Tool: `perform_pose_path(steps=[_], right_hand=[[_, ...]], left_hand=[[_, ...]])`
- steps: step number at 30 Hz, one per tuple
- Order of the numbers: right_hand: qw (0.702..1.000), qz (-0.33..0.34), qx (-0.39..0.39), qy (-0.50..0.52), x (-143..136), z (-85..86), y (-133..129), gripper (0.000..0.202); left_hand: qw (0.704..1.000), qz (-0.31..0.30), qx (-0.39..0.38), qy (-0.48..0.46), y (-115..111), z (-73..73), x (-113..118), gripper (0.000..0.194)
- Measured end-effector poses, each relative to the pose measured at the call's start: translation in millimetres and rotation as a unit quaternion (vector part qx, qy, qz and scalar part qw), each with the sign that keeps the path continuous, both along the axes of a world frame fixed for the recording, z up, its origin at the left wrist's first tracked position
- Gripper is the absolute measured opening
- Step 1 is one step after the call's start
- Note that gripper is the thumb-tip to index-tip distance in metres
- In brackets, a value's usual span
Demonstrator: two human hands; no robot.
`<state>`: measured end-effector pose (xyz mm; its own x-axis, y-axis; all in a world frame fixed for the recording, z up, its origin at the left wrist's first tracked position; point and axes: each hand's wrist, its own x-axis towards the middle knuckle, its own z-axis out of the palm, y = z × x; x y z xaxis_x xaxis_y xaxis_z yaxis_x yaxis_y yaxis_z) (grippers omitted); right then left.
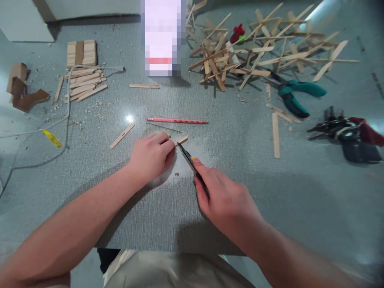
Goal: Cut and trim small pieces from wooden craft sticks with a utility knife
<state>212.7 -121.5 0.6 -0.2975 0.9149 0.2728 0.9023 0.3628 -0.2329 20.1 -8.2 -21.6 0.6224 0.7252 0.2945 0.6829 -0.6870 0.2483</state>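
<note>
My left hand (154, 156) is closed on a wooden stick (182, 141) against the table, with the stick's right end showing past the fingers. My right hand (220, 192) grips a dark cutter knife (190, 160), whose tip touches or nearly touches the stick beside my left fingers. Just beyond my left hand lies a clear set square (165, 128), partly covered by it. A red pencil (177, 120) rests behind the set square. Another stick with a small slot (122, 136) lies left of my left hand.
Bundled sticks (81, 54), loose sticks (85, 84) and a white cable (68, 100) are on the left. A blurred bright screen (159, 38) stands at the back. On the right are a stick pile (222, 60), teal pliers (295, 96) and a dark tool bundle (345, 134).
</note>
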Motion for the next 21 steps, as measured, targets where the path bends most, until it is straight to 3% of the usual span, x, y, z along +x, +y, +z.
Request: perform_pose_path(steps=[21], right_hand=[[1.0, -0.011, -0.012, -0.025, -0.1, -0.6, -1.0, 0.035]], left_hand=[[1.0, -0.002, 0.024, 0.019, -0.7, -0.3, 0.9, 0.021]])
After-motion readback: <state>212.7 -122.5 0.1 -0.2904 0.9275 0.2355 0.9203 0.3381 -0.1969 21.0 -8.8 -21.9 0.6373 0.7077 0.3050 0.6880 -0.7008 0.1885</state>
